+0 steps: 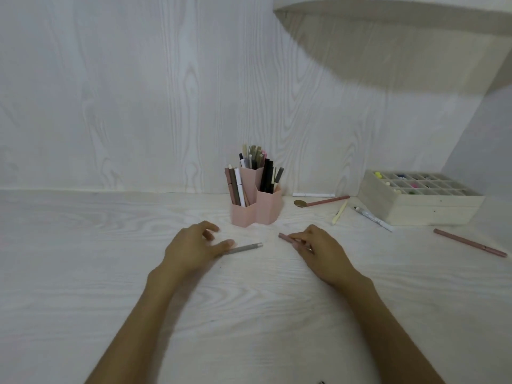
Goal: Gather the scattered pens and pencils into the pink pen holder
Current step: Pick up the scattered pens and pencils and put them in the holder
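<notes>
The pink pen holder (256, 210) stands at the back of the desk, its three hexagonal cups holding several pens. In front of it my left hand (194, 246) hovers over a grey pen (245, 248) lying on the desk; thumb and fingers are spread around its near end, and a firm grip is not visible. My right hand (318, 249) pinches a pink pen (286, 237) that points left toward the holder. To the right lie a white pen (313, 194), a brown-pink pen (325, 201), a cream pen (339, 212), a white marker (372, 217) and a pink pen (469, 243).
A wooden box (432, 210) with many small compartments sits at the right, against the wall corner. A wooden shelf (388, 12) hangs overhead at the upper right. The wood-grain desk (83, 259) meets the back wall just behind the holder.
</notes>
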Demonstrator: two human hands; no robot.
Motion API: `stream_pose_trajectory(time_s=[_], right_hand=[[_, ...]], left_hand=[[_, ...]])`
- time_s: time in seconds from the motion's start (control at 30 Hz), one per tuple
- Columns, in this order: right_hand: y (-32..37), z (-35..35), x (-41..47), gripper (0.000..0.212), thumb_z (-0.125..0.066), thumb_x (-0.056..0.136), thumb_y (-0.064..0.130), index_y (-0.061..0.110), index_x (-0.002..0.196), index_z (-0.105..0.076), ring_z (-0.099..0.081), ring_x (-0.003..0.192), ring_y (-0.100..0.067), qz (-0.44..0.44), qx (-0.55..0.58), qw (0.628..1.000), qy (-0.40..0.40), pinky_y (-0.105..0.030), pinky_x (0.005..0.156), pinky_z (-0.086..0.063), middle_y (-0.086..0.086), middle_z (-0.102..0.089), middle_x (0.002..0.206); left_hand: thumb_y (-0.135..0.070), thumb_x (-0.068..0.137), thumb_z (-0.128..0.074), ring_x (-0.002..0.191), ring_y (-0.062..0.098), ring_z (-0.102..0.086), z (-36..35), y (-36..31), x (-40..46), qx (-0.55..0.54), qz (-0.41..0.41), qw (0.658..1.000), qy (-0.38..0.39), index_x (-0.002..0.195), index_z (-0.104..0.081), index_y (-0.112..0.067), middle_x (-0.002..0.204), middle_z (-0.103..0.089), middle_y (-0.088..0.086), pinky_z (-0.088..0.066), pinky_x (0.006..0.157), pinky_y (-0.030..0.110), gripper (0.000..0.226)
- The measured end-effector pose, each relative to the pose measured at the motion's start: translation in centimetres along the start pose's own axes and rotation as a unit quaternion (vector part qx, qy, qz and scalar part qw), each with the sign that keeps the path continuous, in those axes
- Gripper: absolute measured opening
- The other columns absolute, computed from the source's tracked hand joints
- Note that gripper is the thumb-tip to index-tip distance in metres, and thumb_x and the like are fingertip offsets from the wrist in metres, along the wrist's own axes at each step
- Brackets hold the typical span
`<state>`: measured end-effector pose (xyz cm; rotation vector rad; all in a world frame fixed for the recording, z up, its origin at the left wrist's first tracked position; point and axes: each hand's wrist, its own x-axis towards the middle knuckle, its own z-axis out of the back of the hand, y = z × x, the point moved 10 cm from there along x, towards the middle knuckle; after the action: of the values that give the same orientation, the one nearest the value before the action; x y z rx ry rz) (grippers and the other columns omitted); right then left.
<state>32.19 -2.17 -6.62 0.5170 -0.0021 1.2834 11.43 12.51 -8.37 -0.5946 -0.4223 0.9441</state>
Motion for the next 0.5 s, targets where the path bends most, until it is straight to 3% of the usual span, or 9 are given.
stream_pose_trajectory(time_s=[0.1,0.2,0.3,0.43,0.5], right_hand=[[3.8,-1.7,0.1,0.032,-0.038,0.099,0.034,0.037,0.127,-0.054,-0.048,0.089,-0.009,0.058,-0.002,0.998,0.011,-0.025,0.074,-0.044,0.007,-0.049,0.093],[5.2,-1.7,0.2,0.028,-0.040,0.098,0.031,0.028,0.120,-0.058,-0.053,0.092,-0.010,0.077,0.031,0.996,-0.023,-0.026,0.077,-0.045,0.006,-0.059,0.101],[3.7,1.1,0.1,0.028,-0.043,0.097,0.033,0.030,0.123,-0.053,-0.053,0.084,-0.006,0.045,0.102,0.987,-0.114,-0.022,0.072,-0.044,0.011,-0.058,0.096],[0.6,6.2,-0.1,0.050,-0.046,0.096,0.024,0.028,0.143,-0.027,-0.063,0.084,-0.015,-0.014,0.276,0.930,-0.244,-0.031,0.070,-0.053,0.010,-0.056,0.092],[1.5,8.5,0.5,0.050,-0.043,0.098,0.022,0.030,0.144,-0.024,-0.064,0.082,-0.007,0.013,0.285,0.919,-0.272,-0.019,0.066,-0.054,0.004,-0.055,0.097]], left_hand=[[-0.050,0.087,-0.058,0.097,0.014,-0.055,-1.3,-3.3,-0.6,0.045,-0.059,0.995,-0.060,0.105,-0.065,-0.029,0.097,-0.060,-0.007,-0.045,0.077,0.030,0.029],[-0.049,0.089,-0.055,0.085,0.008,-0.054,-2.3,-4.4,-0.9,0.035,-0.108,0.992,-0.047,0.095,-0.068,-0.032,0.089,-0.061,-0.012,-0.043,0.067,0.027,0.022],[-0.051,0.087,-0.055,0.076,0.005,-0.052,-2.4,-4.0,-1.2,0.011,-0.127,0.991,-0.046,0.090,-0.066,-0.035,0.082,-0.061,-0.013,-0.040,0.063,0.024,0.020],[-0.071,0.069,-0.063,0.078,0.000,-0.052,-3.1,-3.6,-1.2,-0.016,-0.147,0.989,0.018,0.090,-0.065,-0.040,0.083,-0.060,-0.020,-0.038,0.062,0.017,0.037],[-0.070,0.067,-0.065,0.079,0.001,-0.051,-3.4,-3.7,-1.1,-0.010,-0.158,0.987,0.041,0.091,-0.064,-0.043,0.085,-0.059,-0.021,-0.037,0.063,0.018,0.036]])
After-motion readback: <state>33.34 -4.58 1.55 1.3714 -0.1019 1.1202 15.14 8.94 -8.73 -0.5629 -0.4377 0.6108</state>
